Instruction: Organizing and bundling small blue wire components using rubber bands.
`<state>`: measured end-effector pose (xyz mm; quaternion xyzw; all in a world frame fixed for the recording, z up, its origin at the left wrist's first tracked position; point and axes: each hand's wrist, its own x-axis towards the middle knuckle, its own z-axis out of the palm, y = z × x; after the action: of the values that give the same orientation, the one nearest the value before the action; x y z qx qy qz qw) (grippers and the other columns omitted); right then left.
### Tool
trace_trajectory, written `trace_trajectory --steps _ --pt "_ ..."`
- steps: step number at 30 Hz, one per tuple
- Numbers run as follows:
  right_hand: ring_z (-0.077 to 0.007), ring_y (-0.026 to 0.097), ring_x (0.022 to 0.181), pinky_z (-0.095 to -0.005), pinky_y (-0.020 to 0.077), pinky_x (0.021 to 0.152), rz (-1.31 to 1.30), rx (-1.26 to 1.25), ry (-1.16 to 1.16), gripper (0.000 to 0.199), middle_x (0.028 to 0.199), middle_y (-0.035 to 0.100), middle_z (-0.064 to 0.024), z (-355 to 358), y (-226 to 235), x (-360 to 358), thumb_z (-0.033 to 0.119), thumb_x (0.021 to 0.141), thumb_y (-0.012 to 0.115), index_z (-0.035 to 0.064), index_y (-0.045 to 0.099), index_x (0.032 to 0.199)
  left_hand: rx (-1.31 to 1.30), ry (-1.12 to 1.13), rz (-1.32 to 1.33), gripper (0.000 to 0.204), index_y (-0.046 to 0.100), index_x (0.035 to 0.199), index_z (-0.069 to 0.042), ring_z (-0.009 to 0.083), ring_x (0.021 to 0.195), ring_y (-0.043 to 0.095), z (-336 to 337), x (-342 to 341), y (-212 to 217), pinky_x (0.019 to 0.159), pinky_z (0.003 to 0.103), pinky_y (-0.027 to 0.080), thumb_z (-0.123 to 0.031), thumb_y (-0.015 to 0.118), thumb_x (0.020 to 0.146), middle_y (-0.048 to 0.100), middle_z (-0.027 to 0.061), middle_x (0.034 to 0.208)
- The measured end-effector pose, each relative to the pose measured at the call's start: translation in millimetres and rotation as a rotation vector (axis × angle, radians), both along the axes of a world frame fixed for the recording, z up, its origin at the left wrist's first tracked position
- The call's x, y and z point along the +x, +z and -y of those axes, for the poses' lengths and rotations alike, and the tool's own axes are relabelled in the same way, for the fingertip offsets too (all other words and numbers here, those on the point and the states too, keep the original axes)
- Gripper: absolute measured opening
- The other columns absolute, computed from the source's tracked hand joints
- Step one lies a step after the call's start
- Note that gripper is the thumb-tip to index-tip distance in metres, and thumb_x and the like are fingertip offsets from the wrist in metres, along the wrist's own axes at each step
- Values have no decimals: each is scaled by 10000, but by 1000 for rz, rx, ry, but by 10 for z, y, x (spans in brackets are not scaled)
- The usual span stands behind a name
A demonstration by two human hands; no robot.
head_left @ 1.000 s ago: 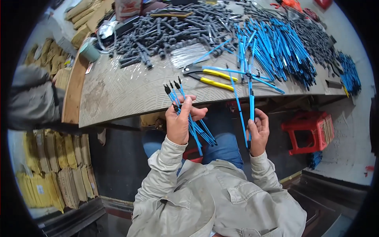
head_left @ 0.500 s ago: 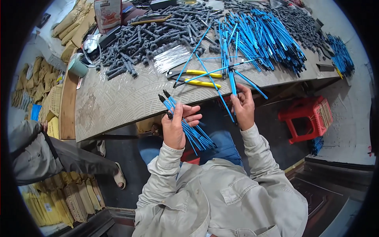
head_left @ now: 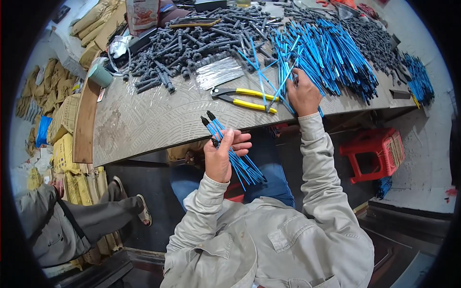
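Note:
Over my lap, near the table edge, my left hand (head_left: 221, 156) holds a bundle of thin blue rods (head_left: 248, 169) with black tips. Its thumb lies across them, and the other fingers stretch out behind. Out over the table, my right hand (head_left: 305, 96) pinches at a blue rod among the loose blue rods (head_left: 263, 77) lying crossed there; its fingertips are partly hidden. Just beyond is a large pile of blue rods (head_left: 331, 57). Left of the right hand lie pincers (head_left: 249, 92) with yellow handles, close to a bunch of silver wires (head_left: 219, 74).
Dark grey plastic fittings (head_left: 165, 57) are heaped at the back left of the table (head_left: 139, 129). A green cup (head_left: 100, 76) stands at its left edge. A red stool (head_left: 372, 153) is at the right. Another person's legs (head_left: 110, 211) reach in from the left, near stacked sacks.
My right hand has moved away from me, from the table's front edge to the loose rods. The rods it held near the edge now lie farther in. My left hand keeps its bundle.

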<state>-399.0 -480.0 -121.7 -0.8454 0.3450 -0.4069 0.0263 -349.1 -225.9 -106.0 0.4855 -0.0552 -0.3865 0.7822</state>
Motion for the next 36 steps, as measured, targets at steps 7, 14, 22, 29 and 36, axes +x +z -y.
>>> trace_trajectory --steps 7,14,22,29,36 --pt "-301 603 586 -395 466 545 -88 -2 -104 195 642 639 -79 54 38 221 310 772 590 133 664 811 4 10 -16 265 593 973 9 199 706 651 -48 -43 -62 602 246 519 -241 539 905 659 164 871" --pt "-299 610 622 -386 480 578 -203 240 -231 255 684 657 -79 427 281 342 350 760 571 111 661 765 -24 -45 -21 280 596 985 11 191 734 647 -11 -118 -8 636 244 515 -251 526 915 658 160 873" --pt "-253 605 589 -364 468 549 50 1 -164 269 685 658 -48 754 795 648 341 791 560 90 651 829 -53 -84 -29 309 593 1012 19 189 745 645 12 -146 20 660 244 514 -266 515 922 656 161 886" --pt "-95 450 485 -217 387 463 233 -61 305 85 624 578 -17 -335 937 -131 47 792 625 23 636 872 -125 9 -28 379 523 1143 31 216 846 638 -124 126 200 728 275 519 -281 496 931 630 191 994" --pt "-155 476 470 -246 401 461 41 -19 539 176 680 611 -74 -1459 377 -487 -38 739 624 -29 632 915 -185 196 92 411 459 1212 33 221 906 625 -105 211 479 798 283 504 -264 500 931 614 193 1030"
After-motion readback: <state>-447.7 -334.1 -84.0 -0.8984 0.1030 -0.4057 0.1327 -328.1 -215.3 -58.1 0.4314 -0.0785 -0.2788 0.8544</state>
